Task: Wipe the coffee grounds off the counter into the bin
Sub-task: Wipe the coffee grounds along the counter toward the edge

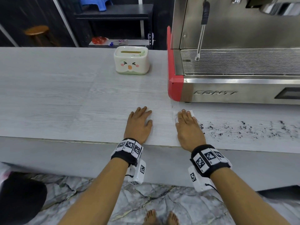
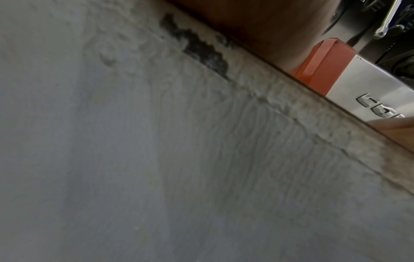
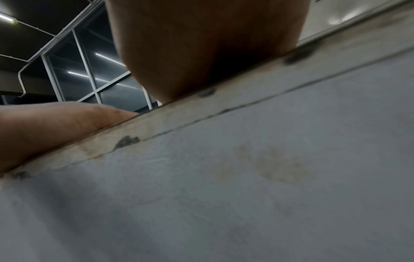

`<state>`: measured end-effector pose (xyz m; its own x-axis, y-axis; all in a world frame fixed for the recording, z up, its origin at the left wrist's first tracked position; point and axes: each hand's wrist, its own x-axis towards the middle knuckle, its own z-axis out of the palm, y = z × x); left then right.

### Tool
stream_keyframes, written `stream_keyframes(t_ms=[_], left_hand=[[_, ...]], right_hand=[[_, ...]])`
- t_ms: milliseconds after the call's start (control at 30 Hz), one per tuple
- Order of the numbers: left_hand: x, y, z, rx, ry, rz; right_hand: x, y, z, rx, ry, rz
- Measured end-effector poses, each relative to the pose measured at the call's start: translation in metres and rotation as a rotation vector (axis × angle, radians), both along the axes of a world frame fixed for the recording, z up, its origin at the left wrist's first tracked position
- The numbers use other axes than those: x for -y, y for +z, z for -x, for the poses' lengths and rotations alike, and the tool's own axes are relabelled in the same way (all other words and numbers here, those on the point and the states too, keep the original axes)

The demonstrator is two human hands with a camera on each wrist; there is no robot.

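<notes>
Dark coffee grounds (image 1: 246, 129) lie scattered along the pale wood-grain counter (image 1: 65, 98), to the right of my hands. My right hand (image 1: 186, 120) lies flat with straight fingers on a white tissue (image 1: 191, 113), whose edges show past the fingertips. My left hand (image 1: 140, 117) rests flat and empty on the counter a little to the left. A black bin (image 1: 21, 197) stands on the floor at the lower left, below the counter's front edge. Both wrist views show mostly the grey counter front (image 2: 156, 159) (image 3: 246, 177), with only the heels of my hands visible.
A steel espresso machine with red side trim (image 1: 175, 88) stands at the right rear, its steam wand (image 1: 200, 39) hanging over the drip tray. A white duck-faced tissue box (image 1: 131, 62) sits toward the back. Bare feet (image 1: 162, 216) stand on a marble floor.
</notes>
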<state>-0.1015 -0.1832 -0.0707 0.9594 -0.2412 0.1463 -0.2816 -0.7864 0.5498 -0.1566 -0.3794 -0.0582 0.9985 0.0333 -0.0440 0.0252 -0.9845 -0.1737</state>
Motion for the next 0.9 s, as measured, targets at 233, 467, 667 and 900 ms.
stream_keyframes(t_ms=[233, 467, 667, 900], left_hand=[[0.001, -0.001, 0.001, 0.010, 0.014, -0.011], [0.003, 0.001, 0.002, 0.005, 0.025, -0.004], [0.002, 0.001, 0.001, 0.009, 0.031, -0.021], [0.003, 0.001, 0.001, 0.013, 0.034, -0.016]], right_hand=[[0.006, 0.006, 0.002, 0.073, -0.083, -0.102], [-0.027, 0.017, -0.037, 0.021, 0.085, -0.031], [-0.038, 0.009, -0.058, -0.092, 0.111, -0.002], [-0.030, 0.008, -0.057, -0.108, 0.037, -0.010]])
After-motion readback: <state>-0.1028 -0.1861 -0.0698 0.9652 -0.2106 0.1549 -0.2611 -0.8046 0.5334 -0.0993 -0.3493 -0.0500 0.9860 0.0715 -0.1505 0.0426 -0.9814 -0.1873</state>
